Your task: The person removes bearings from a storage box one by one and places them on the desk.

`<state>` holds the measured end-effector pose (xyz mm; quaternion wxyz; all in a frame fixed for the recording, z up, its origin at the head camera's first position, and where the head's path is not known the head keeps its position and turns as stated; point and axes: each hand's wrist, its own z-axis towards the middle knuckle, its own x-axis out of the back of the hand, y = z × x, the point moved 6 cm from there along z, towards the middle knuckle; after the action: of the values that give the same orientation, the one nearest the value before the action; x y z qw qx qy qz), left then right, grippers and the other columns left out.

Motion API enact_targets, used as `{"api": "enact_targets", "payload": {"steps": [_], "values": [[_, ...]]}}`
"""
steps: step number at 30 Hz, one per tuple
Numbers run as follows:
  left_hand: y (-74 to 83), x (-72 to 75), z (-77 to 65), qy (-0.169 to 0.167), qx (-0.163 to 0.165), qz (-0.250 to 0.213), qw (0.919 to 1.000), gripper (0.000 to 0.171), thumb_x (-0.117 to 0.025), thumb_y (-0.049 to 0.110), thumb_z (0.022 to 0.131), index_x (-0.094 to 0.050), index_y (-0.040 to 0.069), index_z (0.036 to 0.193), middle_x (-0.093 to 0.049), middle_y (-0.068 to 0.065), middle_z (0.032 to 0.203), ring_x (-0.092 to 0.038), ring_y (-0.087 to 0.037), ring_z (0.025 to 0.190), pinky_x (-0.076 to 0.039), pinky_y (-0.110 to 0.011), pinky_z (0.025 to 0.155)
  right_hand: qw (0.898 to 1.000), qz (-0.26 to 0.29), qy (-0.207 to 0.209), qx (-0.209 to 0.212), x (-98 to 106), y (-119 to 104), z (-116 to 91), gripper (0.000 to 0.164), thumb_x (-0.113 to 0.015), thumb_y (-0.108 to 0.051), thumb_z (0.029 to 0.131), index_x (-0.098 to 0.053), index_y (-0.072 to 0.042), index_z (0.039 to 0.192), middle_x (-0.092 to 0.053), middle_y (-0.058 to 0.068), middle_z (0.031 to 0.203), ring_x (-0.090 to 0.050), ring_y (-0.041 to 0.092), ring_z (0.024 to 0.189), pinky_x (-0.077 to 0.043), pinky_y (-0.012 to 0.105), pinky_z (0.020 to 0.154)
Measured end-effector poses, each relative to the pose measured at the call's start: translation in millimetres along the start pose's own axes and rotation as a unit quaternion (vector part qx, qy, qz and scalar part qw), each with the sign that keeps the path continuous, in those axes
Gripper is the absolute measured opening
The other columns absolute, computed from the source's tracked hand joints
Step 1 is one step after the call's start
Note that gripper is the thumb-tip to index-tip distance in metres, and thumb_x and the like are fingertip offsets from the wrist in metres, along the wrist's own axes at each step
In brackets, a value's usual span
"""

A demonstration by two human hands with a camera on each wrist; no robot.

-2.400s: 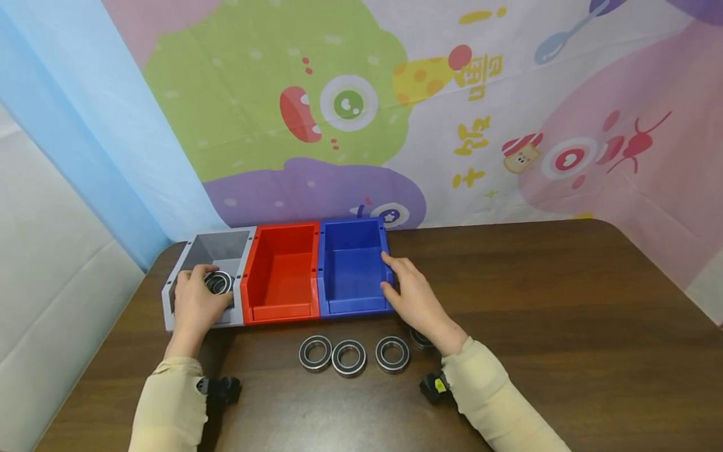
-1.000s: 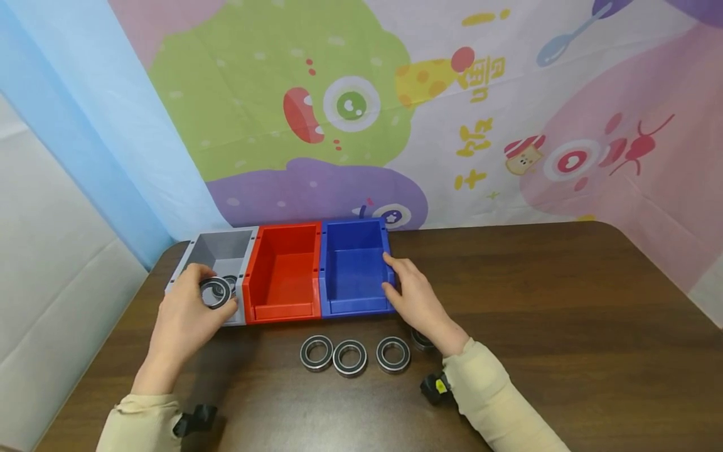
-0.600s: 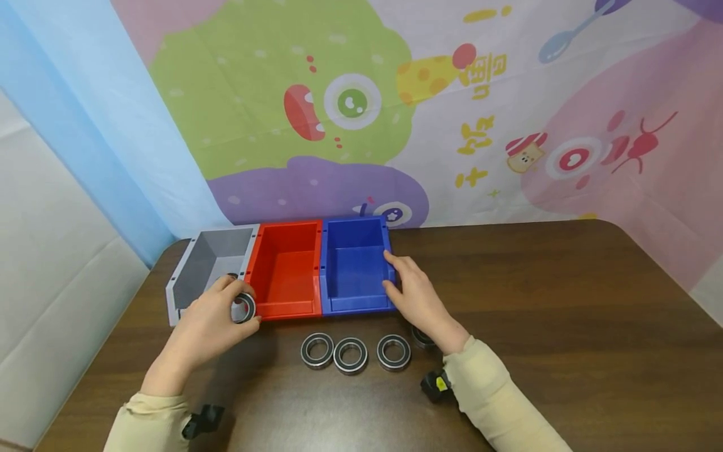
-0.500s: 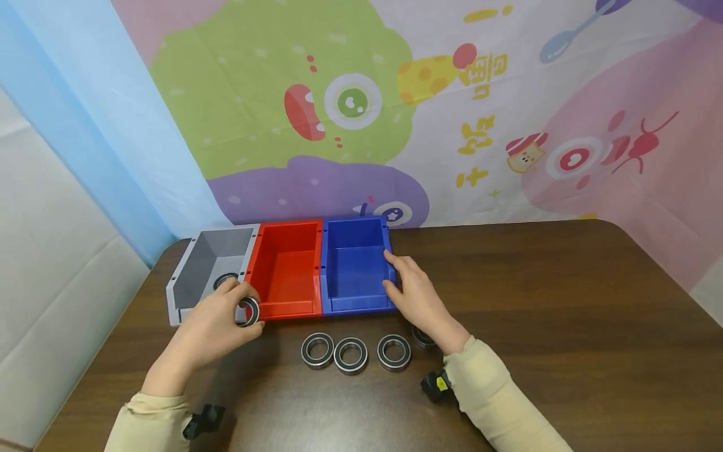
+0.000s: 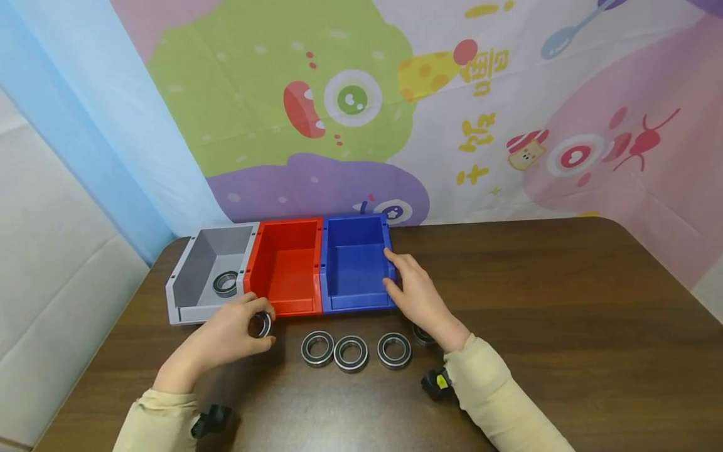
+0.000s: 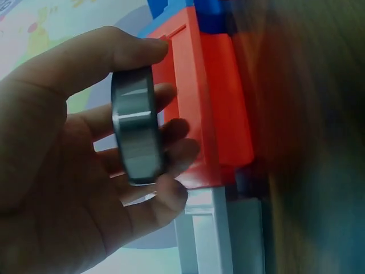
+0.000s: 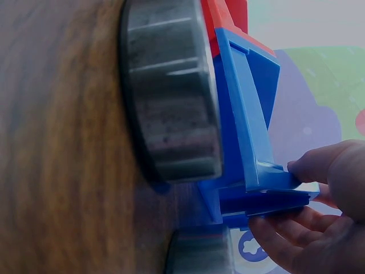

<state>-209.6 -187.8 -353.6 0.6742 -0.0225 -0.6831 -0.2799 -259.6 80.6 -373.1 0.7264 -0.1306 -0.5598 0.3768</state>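
My left hand (image 5: pixel 226 336) pinches a ball bearing (image 6: pixel 136 125) between thumb and fingertips, held just in front of the seam between the grey bin (image 5: pixel 192 273) and the red bin (image 5: pixel 290 307). Seen edge-on in the left wrist view, the bearing is a shiny steel ring. Another bearing (image 5: pixel 217 287) lies inside the grey bin. My right hand (image 5: pixel 420 295) grips the right side wall of the blue bin (image 5: pixel 358 304), thumb on the rim and fingers along the outside, as the right wrist view shows.
Several bearings lie flat before the bins: two side by side, a left one (image 5: pixel 305 349) and its neighbour (image 5: pixel 339 355), then one (image 5: pixel 382 351) farther right. My right wrist partly covers another bearing (image 5: pixel 420 338). Behind the brown table (image 5: pixel 542 314) hangs a cartoon-printed cloth (image 5: pixel 440 138).
My left hand has lifted a bearing out of the grey bin and carried it right and toward me, past the front lip. One bearing stays behind there. The right hand keeps its grip.
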Motion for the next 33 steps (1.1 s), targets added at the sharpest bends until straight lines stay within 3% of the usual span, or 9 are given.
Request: {"api": "enact_targets", "payload": {"steps": [8, 21, 33], "values": [[6.7, -8.7, 2.8, -0.041, -0.037, 0.0, 0.9985, 0.023, -0.073, 0.019, 0.07, -0.062, 0.011, 0.09, -0.061, 0.002, 0.086, -0.053, -0.012, 0.075, -0.048, -0.031, 0.07, 1.0, -0.001, -0.003, -0.002, 0, -1, 0, 0.051, -0.058, -0.012, 0.087, -0.042, -0.003, 0.135, -0.051, 0.015, 0.123, -0.052, 0.026, 0.112, -0.043, 0.04, 0.094], [12.9, -21.6, 3.5, -0.1, -0.008, -0.003, 0.995, 0.028, -0.075, 0.015, 0.07, -0.064, 0.009, 0.095, -0.062, 0.001, 0.088, -0.055, -0.017, 0.082, -0.049, -0.04, 0.079, 1.0, -0.004, 0.0, 0.001, 1, -1, -1, 0.051, -0.058, -0.012, 0.087, -0.042, -0.003, 0.134, -0.052, 0.015, 0.122, -0.053, 0.026, 0.109, -0.044, 0.04, 0.093], [18.1, -30.4, 4.1, -0.094, 0.012, 0.037, 0.9948, 0.03, -0.077, 0.012, 0.066, -0.062, 0.008, 0.091, -0.057, -0.004, 0.091, -0.054, -0.017, 0.077, -0.049, -0.037, 0.076, 1.0, -0.007, 0.001, 0.002, 1, -1, -1, 0.051, -0.058, -0.012, 0.087, -0.043, -0.002, 0.134, -0.052, 0.015, 0.121, -0.053, 0.025, 0.108, -0.044, 0.04, 0.093]]}}
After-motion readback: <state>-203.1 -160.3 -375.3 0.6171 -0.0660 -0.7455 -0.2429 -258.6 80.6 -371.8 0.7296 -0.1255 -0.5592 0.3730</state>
